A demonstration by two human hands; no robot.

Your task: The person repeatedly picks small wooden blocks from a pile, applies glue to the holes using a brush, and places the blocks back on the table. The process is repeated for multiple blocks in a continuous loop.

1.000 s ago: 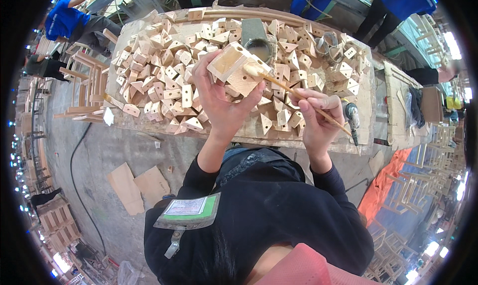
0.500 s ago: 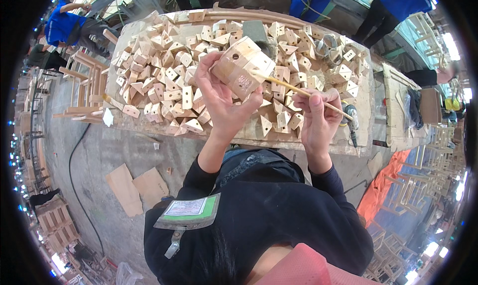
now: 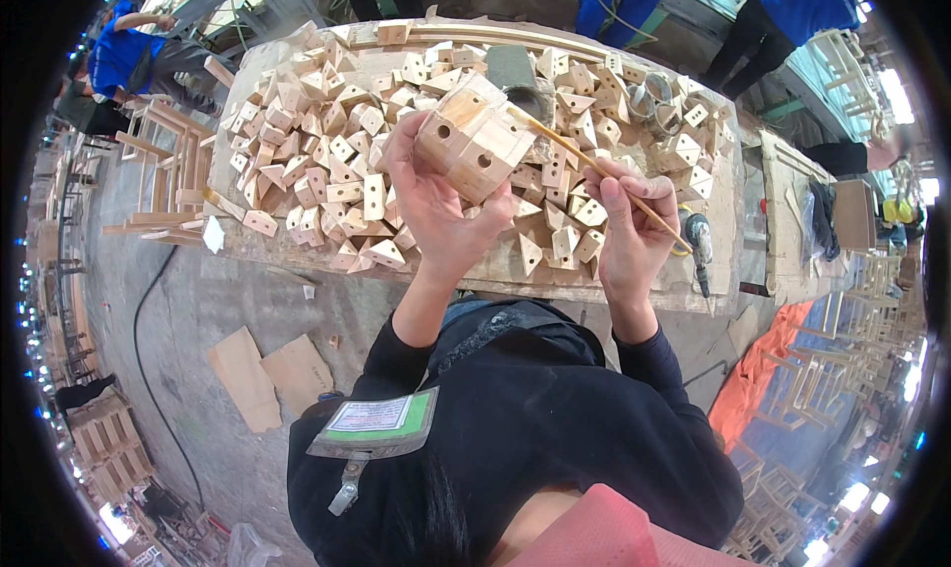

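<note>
Left grip clasps drilled wooden blocks, right grip pinches brush (tip indistinct); steady hold, light strokes should serve.

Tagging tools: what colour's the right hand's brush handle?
The brush handle is yellowish tan; head view shows it best.

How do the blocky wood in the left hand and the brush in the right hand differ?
Shape: the blocky wood is chunky, while the brush is long and thin. Surface: the wood shows dark round holes; the brush shows none. Hold: the left hand grips the wood; the right hand pinches the brush. Both are held above the table.
</note>
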